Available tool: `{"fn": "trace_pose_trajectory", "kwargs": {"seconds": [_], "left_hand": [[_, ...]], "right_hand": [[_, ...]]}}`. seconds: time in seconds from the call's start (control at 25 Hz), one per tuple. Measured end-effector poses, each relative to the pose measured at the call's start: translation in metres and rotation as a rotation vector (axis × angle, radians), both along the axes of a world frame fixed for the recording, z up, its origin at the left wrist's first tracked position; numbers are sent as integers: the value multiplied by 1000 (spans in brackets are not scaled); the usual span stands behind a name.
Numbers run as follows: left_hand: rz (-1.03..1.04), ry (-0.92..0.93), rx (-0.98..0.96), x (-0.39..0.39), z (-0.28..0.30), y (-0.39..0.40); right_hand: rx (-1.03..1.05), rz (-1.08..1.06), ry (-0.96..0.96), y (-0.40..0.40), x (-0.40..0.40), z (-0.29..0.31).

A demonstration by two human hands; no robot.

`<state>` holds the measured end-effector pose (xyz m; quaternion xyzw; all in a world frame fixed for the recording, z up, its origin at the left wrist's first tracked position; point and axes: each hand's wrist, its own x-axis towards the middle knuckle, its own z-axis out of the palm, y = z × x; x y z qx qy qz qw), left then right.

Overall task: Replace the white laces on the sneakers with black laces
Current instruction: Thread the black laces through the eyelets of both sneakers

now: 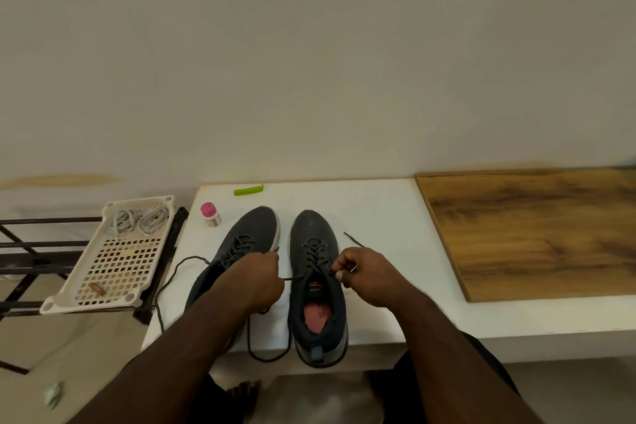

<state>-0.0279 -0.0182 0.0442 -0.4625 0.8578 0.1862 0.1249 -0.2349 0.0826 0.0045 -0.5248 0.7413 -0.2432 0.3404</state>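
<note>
Both sneakers side by side on white table (378, 203), black laces already threaded. Right sneaker (318, 282) under work: left hand (256, 280) and right hand (364, 277) each pinched one end of black lace (292, 278), stretched taut across top eyelets. White laces (141, 218) lay coiled in tray (103, 299), well apart. Judged step: tightening final crossing. Next likely needs even pull, then knot.
</note>
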Motion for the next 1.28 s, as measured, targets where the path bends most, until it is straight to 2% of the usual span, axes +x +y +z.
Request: {"fn": "trace_pose_trajectory", "kwargs": {"seconds": [0.16,0.36,0.48,0.56,0.64,0.72,0.8,0.88,0.96,1.12,1.28], "left_hand": [[70,252,214,0,-2,9],[130,178,174,3,-10,4],[229,273,270,7,-1,7],[381,493,386,10,16,6],[514,770,519,11,41,3],[552,978,611,7,72,2],[545,1104,645,3,102,5],[510,1179,669,2,130,12],[454,1224,697,4,156,17],[370,1262,724,11,188,23],[282,1281,600,17,200,30]], "right_hand": [[-23,-2,-13,0,1,-3],[-4,-22,16,1,-1,-2],[-2,-56,-2,2,1,11],[-59,-178,-155,3,-1,33],[-118,-319,-408,2,-3,66],[-163,-382,-665,3,-2,101],[-205,-361,-870,5,1,134],[-244,-297,-965,9,7,167],[-290,-244,-979,14,14,194],[-396,-154,-790,22,30,229],[-511,-222,-628,24,44,236]]}}
